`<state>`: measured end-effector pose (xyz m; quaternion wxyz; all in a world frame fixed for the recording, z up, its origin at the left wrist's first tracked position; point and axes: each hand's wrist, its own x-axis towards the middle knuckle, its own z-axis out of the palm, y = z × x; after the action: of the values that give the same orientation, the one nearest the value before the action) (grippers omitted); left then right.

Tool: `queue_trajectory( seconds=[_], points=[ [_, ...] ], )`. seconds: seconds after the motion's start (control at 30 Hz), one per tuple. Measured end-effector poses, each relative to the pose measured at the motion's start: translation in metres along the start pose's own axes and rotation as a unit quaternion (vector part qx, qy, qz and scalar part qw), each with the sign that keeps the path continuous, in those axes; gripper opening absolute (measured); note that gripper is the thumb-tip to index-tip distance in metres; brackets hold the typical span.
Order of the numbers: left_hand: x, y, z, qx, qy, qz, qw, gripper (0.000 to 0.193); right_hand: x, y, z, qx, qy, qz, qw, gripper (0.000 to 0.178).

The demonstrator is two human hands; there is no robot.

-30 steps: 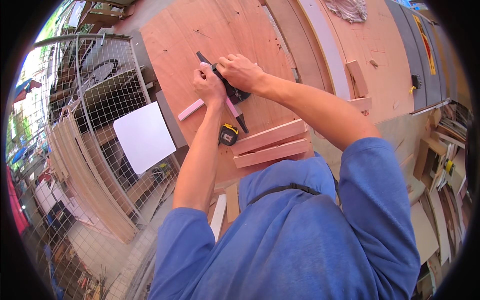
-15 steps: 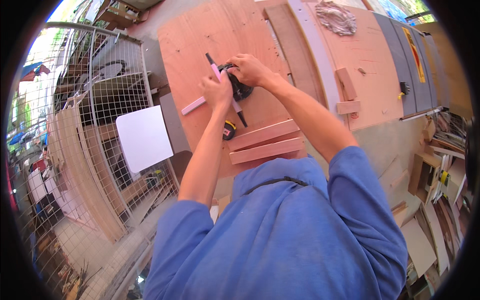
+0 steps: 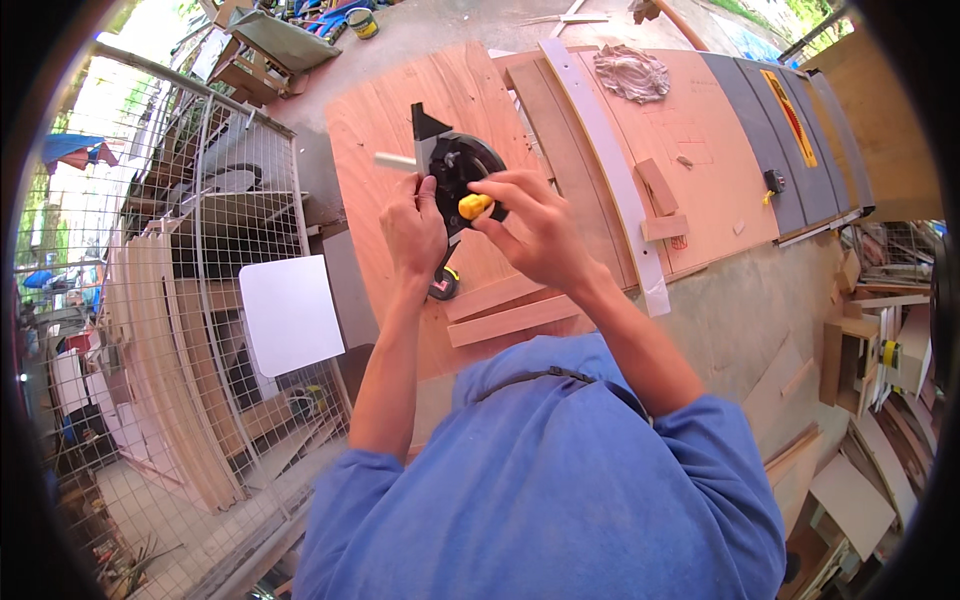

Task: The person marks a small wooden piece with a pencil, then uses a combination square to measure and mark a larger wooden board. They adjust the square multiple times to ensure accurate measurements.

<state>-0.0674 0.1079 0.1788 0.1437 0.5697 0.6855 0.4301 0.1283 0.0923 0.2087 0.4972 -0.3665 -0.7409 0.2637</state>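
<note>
A black miter gauge (image 3: 462,162) with a half-round head is tilted up over the plywood board (image 3: 375,130), its dark face turned toward me. My left hand (image 3: 412,225) is closed on its left edge, thumb on top. My right hand (image 3: 535,225) pinches the gauge's yellow knob (image 3: 474,206) between thumb and fingers. From the gauge's left side a pale bar (image 3: 396,160) sticks out; its join is hidden. Just below my left hand lies a tape measure (image 3: 443,285), partly covered by the gauge. Nearer me rest two wooden strips (image 3: 515,318).
To the right, a long pale rail (image 3: 610,150) crosses the worktop, beside small wood blocks (image 3: 657,188) and a crumpled cloth (image 3: 632,75). Beyond is a grey saw table (image 3: 745,100) with a yellow insert. A wire mesh fence (image 3: 215,230) and white panel (image 3: 290,315) stand left.
The miter gauge has been turned and tipped up, so its half-round face and yellow knob now show. My right hand has moved down onto the knob; my left hand has shifted slightly left and down.
</note>
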Motion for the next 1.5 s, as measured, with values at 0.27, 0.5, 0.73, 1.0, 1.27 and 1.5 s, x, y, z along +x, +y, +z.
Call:
queue_trajectory(
  seconds=[0.27,0.5,0.73,1.0,1.27,1.5],
  points=[
    [-0.019,0.023,-0.024,-0.545,-0.136,-0.109,0.82,0.033,-0.064,-0.063,-0.071,0.146,0.185,0.207,0.95,0.03],
    [-0.026,0.042,-0.001,-0.86,-0.357,-0.044,0.362,0.057,-0.093,-0.102,-0.068,0.193,0.138,0.22,0.946,0.029],
    [-0.061,0.071,-0.002,-0.876,-0.38,-0.09,0.284,0.063,-0.108,-0.12,-0.074,0.199,0.141,0.249,0.937,0.028],
    [-0.067,0.072,-0.035,-0.648,-0.349,-0.091,0.671,0.037,-0.128,-0.126,-0.059,0.3,0.1,0.214,0.924,0.056],
    [-0.075,0.148,-0.044,-0.243,-0.381,0.11,0.885,0.028,-0.171,-0.139,-0.059,0.547,0.17,0.294,0.765,0.071],
    [-0.1,0.17,-0.024,-0.117,-0.367,0.243,0.89,0.023,-0.172,-0.158,-0.047,0.533,0.209,0.379,0.727,0.055]
  ],
)
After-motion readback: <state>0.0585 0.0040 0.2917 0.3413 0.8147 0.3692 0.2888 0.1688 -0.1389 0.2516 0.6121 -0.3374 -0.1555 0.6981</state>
